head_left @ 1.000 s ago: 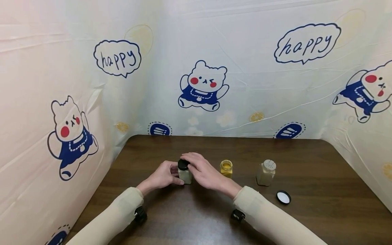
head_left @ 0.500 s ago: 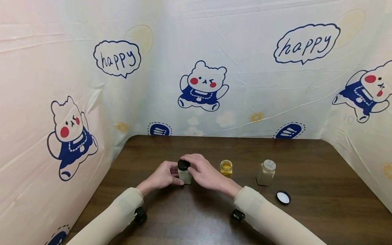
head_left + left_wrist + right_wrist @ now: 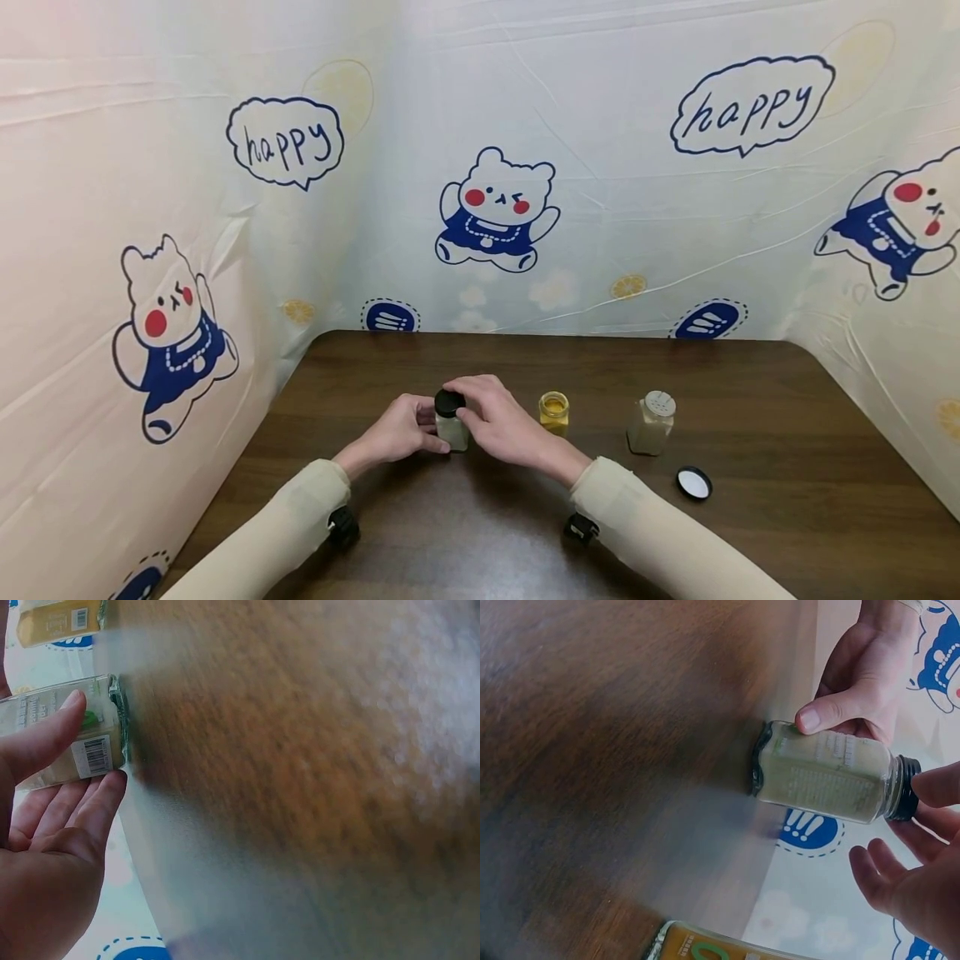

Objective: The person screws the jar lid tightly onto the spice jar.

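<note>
A clear spice jar (image 3: 829, 776) of pale powder, with a black lid (image 3: 449, 403) on it, stands upright on the table. My left hand (image 3: 396, 429) grips the jar's body low down, its thumb (image 3: 46, 739) across the front and its fingers behind. At the top, my right hand (image 3: 501, 421) pinches the black lid between thumb and fingers; in the right wrist view some of its fingers stand off the lid. To the right of that hand is a lidless jar of yellow powder (image 3: 554, 415), its mouth uncovered.
Farther right stands another pale-powder jar (image 3: 651, 425) with a perforated shaker top. A loose black lid (image 3: 694, 483) with a white inside lies in front of it. A printed curtain (image 3: 600, 208) hangs along the back and sides of the brown table (image 3: 465, 533).
Both hands stay on the jar in nearly the same place. The right thumb shifts very slightly left at the lid; the other jars and the loose lid have not moved.
</note>
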### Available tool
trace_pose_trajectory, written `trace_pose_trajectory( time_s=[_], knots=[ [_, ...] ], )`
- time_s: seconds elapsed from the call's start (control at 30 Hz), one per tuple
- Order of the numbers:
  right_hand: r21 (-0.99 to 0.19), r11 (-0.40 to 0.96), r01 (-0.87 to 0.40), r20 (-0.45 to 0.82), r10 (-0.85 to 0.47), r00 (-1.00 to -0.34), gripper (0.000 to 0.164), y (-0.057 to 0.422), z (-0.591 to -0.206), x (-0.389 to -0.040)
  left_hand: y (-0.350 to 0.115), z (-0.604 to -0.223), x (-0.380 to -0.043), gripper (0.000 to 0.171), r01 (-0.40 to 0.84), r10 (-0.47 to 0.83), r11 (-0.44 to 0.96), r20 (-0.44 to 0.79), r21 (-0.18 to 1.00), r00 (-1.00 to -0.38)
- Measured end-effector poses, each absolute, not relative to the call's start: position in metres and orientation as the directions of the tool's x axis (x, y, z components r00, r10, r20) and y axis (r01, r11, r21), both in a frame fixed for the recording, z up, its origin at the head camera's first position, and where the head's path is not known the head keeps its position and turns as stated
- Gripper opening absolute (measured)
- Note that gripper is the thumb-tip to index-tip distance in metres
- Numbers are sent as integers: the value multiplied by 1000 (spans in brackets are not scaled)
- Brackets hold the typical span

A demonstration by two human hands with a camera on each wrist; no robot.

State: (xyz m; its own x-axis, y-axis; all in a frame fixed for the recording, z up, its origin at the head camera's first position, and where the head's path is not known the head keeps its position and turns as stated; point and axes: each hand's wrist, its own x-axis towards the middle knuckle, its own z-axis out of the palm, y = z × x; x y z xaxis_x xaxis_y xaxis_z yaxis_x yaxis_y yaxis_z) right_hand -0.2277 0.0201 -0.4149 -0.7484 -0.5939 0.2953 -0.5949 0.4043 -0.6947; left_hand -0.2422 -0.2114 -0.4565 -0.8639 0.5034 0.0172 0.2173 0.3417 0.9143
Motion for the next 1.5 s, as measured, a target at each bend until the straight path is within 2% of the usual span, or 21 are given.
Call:
trace_pose_trajectory(
  time_s=[0.33, 0.5, 0.83, 1.1, 1.5],
  knots=[
    [-671, 440, -597, 300, -574, -762, 37, 20, -412, -225, -212, -455, -242, 49, 222, 511, 336, 20, 915, -859],
    [-672, 439, -596, 299, -575, -761, 43, 21, -413, -226, -212, -455, -242, 46, 225, 515, 342, 18, 913, -857],
    [-759, 343, -554, 250, -631, -734, 48, 21, -410, -230, -212, -457, -243, 49, 219, 512, 331, 21, 918, -859],
    [-779, 311, -544, 245, -648, -722, 49, 20, -408, -231, -212, -458, -243, 51, 214, 510, 326, 19, 921, -860],
    [-777, 362, -515, 215, -616, -758, 46, 19, -409, -230, -213, -458, -243, 51, 218, 508, 335, 19, 917, -861]
  ],
)
